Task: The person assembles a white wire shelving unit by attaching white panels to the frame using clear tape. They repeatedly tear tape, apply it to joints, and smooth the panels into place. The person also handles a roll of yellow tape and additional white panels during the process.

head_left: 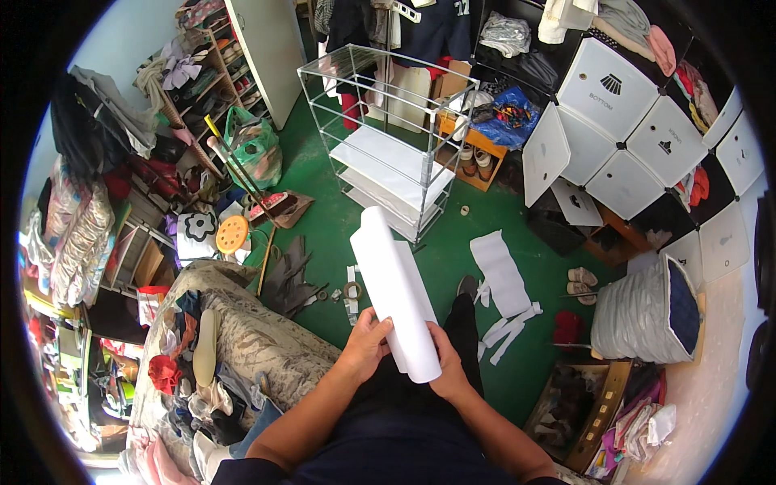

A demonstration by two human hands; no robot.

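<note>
A loosely rolled white sheet (pixel 396 291) is between my two hands, above the green floor and tilted with its far end to the left. My left hand (pixel 368 347) grips the roll's left side, thumb on top. On the right edge, near the close end, my right hand (pixel 447 362) is closed around it. Beyond the roll stands a grey tube-frame rack (pixel 428 162), its lower levels covered with white sheets (pixel 392 162). To the right, a cut white sheet (pixel 499 271) and narrow white strips (pixel 509 330) lie on the floor.
Rolls of tape (pixel 352 291) and dark flat scraps (pixel 289 279) lie left of the roll. A patterned couch (pixel 242 315) heaped with clothes fills the lower left. White cube cabinets (pixel 606 85) stand at the right, above a silver storage bag (pixel 638 315). A dustpan (pixel 289 212) sits at the back left.
</note>
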